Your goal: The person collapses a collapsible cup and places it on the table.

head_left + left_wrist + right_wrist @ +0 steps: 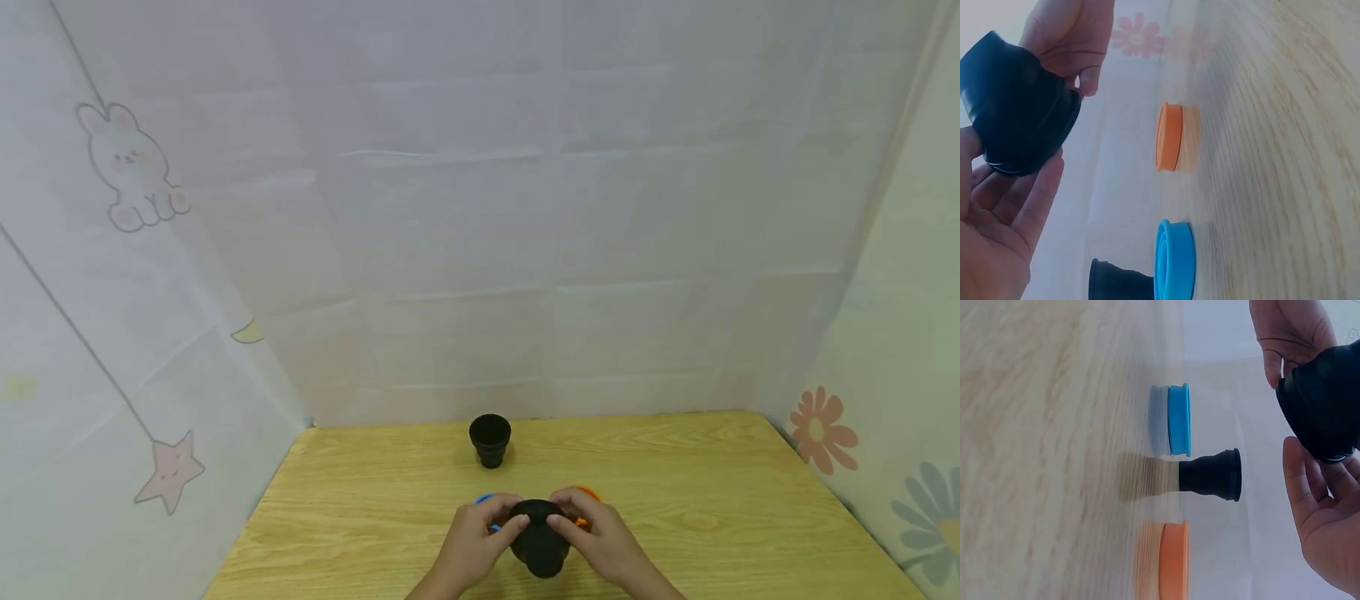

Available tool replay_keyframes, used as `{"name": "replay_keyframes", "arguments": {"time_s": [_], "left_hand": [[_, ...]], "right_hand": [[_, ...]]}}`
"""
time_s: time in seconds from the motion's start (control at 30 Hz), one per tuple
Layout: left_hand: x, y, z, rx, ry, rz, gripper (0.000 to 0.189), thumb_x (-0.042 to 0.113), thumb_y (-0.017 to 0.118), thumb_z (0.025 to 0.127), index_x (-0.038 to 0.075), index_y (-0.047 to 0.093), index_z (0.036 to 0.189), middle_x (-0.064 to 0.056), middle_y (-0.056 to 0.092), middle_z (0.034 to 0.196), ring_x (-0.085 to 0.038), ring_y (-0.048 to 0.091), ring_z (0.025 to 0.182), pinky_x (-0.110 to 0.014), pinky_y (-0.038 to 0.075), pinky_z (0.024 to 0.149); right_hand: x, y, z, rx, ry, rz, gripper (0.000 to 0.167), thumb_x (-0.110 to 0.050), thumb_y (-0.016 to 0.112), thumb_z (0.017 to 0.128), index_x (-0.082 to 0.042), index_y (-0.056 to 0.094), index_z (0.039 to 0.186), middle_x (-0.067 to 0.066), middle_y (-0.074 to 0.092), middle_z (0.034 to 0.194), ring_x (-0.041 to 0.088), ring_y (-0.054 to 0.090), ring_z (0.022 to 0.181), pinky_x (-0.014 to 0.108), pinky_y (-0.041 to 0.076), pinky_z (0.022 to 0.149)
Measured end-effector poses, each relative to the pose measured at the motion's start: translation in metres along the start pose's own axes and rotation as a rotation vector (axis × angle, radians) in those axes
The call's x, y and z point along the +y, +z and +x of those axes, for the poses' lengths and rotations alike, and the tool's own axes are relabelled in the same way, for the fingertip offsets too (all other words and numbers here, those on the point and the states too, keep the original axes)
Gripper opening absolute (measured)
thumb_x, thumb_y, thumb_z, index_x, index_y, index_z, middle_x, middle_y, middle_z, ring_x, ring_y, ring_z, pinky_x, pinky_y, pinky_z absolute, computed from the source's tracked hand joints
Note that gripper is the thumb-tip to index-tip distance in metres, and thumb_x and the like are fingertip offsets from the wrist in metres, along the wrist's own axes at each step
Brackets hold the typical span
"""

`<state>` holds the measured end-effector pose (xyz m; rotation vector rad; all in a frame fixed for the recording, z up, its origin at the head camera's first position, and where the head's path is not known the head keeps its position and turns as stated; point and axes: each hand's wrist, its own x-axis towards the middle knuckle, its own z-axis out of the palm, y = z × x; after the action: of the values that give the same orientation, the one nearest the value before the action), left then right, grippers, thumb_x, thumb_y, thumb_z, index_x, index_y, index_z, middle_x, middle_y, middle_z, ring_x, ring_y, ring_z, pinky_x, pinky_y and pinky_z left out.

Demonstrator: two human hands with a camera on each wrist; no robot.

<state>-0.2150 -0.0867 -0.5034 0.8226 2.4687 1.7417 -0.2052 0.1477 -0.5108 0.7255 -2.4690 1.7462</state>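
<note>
Altogether, two black, stepped, round cups are in sight. One, the black cup in the grasp (542,540), is held up off the worktop (360,500) between two hands — the left hand (474,535) and the right hand (603,540) each grip a side of it, thumbs on the near face, its narrow end towards the person. The other, the standing black cup (491,443), is upright farther back, wide mouth up. Two low, lipped round pieces lie on the pale wood-grain surface, well apart: one bright blue ringed disc (1179,420) on the left, one orange disc (1169,137) on the right.
</note>
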Motion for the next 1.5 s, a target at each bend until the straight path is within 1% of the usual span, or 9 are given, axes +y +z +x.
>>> {"name": "replay_keyframes", "arguments": {"time_s": [0.2,0.4,0.57,0.77,0.9,1.03,1.2,1.33,1.5], "left_hand": [[0.001,0.0,-0.002,0.0,0.067,0.028,0.029,0.036,0.06,0.102,0.011,0.071,0.115,0.003,0.074,0.094,-0.002,0.066,0.083,-0.022,0.057,0.066],[0.001,-0.004,-0.003,-0.055,0.095,-0.088,0.023,0.021,0.058,0.104,0.006,0.066,0.119,-0.009,0.07,0.104,-0.006,0.063,0.09,-0.024,0.058,0.076],[0.002,-0.006,-0.003,-0.099,0.095,-0.139,0.021,0.014,0.06,0.102,0.005,0.065,0.121,-0.013,0.069,0.107,-0.009,0.065,0.095,-0.026,0.059,0.081],[0.002,-0.003,-0.003,-0.051,0.147,-0.09,0.024,0.018,0.059,0.104,0.003,0.065,0.122,-0.012,0.07,0.107,-0.008,0.067,0.093,-0.024,0.06,0.078],[0.001,-0.001,-0.003,-0.019,0.183,-0.057,0.022,0.016,0.06,0.103,0.004,0.066,0.121,-0.011,0.07,0.105,-0.006,0.067,0.088,-0.024,0.06,0.076],[0.001,-0.001,-0.003,0.018,0.226,-0.039,0.019,0.014,0.062,0.102,0.008,0.066,0.119,-0.009,0.071,0.105,-0.006,0.068,0.086,-0.027,0.061,0.075],[0.003,0.0,-0.004,0.057,0.258,-0.041,0.017,0.012,0.063,0.101,0.008,0.067,0.118,-0.01,0.072,0.105,-0.008,0.07,0.087,-0.029,0.062,0.073],[0.004,0.0,-0.005,0.045,0.254,-0.057,0.018,0.011,0.063,0.101,0.007,0.067,0.118,-0.011,0.071,0.105,-0.008,0.07,0.087,-0.03,0.062,0.071],[0.002,-0.003,-0.005,-0.013,0.211,-0.101,0.017,0.012,0.063,0.101,0.007,0.067,0.116,-0.012,0.071,0.103,-0.007,0.068,0.087,-0.029,0.061,0.076]], "right_hand": [[0.001,0.006,-0.002,0.077,-0.075,-0.048,0.013,-0.021,0.059,0.104,-0.013,0.065,0.113,-0.001,0.076,0.099,0.008,0.071,0.089,0.026,0.06,0.072],[0.001,0.012,-0.002,0.148,-0.195,-0.137,0.01,-0.014,0.06,0.102,-0.017,0.063,0.112,-0.005,0.075,0.096,0.007,0.072,0.086,0.027,0.061,0.069],[0.001,0.014,-0.004,0.194,-0.166,-0.134,0.011,-0.014,0.062,0.102,-0.017,0.064,0.112,-0.003,0.074,0.097,0.006,0.071,0.087,0.025,0.06,0.068],[-0.001,0.013,-0.004,0.219,-0.101,-0.064,0.015,-0.016,0.061,0.102,-0.015,0.067,0.116,-0.002,0.073,0.104,0.007,0.07,0.093,0.028,0.06,0.076],[-0.001,0.009,-0.004,0.156,-0.088,0.027,0.018,-0.013,0.056,0.105,-0.011,0.065,0.12,0.002,0.07,0.11,0.008,0.067,0.099,0.03,0.06,0.08],[0.0,0.003,-0.004,0.048,-0.114,0.134,0.025,-0.006,0.048,0.107,-0.005,0.06,0.129,0.007,0.066,0.116,0.01,0.064,0.104,0.031,0.059,0.084],[-0.003,-0.003,-0.006,-0.072,-0.137,0.266,0.032,-0.001,0.046,0.106,-0.001,0.053,0.138,0.004,0.061,0.126,0.012,0.06,0.108,0.033,0.058,0.089],[-0.007,-0.006,-0.008,-0.131,-0.122,0.352,0.035,-0.001,0.045,0.107,0.003,0.047,0.141,0.002,0.057,0.131,0.013,0.06,0.112,0.033,0.057,0.092],[-0.01,-0.008,-0.01,-0.167,-0.07,0.39,0.033,-0.003,0.046,0.107,0.003,0.047,0.139,0.004,0.057,0.127,0.016,0.061,0.112,0.032,0.055,0.094]]}}
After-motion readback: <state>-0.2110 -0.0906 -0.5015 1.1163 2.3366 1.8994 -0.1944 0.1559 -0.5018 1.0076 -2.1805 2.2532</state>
